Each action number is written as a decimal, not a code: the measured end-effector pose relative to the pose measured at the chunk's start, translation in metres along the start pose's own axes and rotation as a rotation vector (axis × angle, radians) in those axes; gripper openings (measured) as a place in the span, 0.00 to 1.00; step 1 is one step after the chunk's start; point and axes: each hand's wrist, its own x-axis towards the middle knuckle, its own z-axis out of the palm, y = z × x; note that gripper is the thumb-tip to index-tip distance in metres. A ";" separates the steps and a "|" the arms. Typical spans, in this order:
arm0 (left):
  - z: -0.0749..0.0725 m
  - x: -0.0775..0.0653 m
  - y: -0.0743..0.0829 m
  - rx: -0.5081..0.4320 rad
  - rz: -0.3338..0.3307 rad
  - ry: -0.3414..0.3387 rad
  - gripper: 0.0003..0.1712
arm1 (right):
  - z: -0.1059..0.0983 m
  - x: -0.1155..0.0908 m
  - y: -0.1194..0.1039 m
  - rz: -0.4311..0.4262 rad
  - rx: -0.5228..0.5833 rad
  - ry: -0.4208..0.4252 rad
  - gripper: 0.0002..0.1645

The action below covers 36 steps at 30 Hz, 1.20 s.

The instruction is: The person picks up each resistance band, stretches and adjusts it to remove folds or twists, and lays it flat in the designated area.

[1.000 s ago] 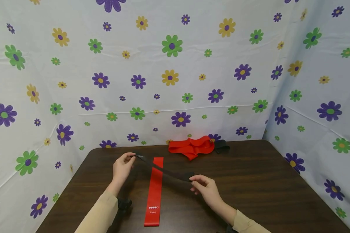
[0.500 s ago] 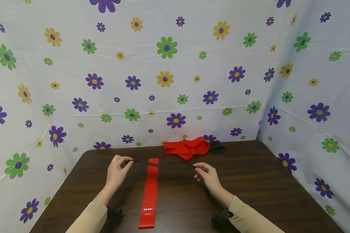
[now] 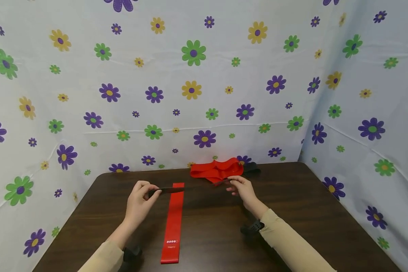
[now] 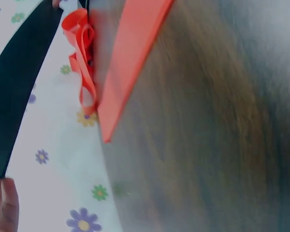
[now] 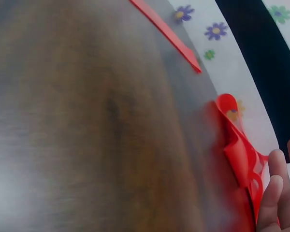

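My left hand (image 3: 138, 202) pinches one end of a black resistance band (image 3: 171, 190), and my right hand (image 3: 243, 192) pinches the other. The band stretches between them above the table, seen nearly edge-on in the head view. Both wrist views show the broad face of this black band (image 4: 20, 87) more plainly. Below it, a flat red resistance band (image 3: 172, 226) lies lengthwise on the table, left of centre, with white dots and small print near its front end. The black band passes over the red band's far end.
At the table's back edge lies a loose heap of red bands (image 3: 217, 169), with a black band (image 3: 252, 168) beside it on the right. A flower-print cloth (image 3: 204, 94) hangs behind the brown table (image 3: 210, 234) and along its sides.
The right hand has risen and moved farther back with its end of the black band, which now hangs nearly level instead of slanting. The red bands on the table have stayed put.
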 end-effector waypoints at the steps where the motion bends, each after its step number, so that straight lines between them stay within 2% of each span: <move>1: 0.001 -0.001 0.004 0.001 0.019 -0.008 0.11 | -0.002 0.002 0.000 0.012 0.004 -0.001 0.18; 5: 0.004 -0.002 0.018 0.005 0.088 -0.048 0.12 | -0.007 0.012 -0.002 0.072 0.019 0.000 0.20; 9: 0.006 0.000 0.028 -0.007 0.130 -0.064 0.15 | -0.008 0.018 -0.005 0.113 0.028 -0.011 0.21; 23: 0.005 -0.010 0.044 -0.089 0.201 -0.135 0.17 | 0.008 0.026 -0.013 0.172 0.094 -0.007 0.23; 29: 0.010 -0.020 0.052 -0.147 0.257 -0.151 0.16 | 0.018 0.032 -0.013 0.127 0.037 0.010 0.22; 33: 0.012 -0.028 0.059 -0.175 0.333 -0.149 0.06 | 0.023 0.037 -0.013 0.108 0.010 0.027 0.18; 36: 0.014 -0.033 0.063 -0.183 0.406 -0.144 0.12 | 0.028 0.040 -0.015 0.098 -0.005 0.031 0.20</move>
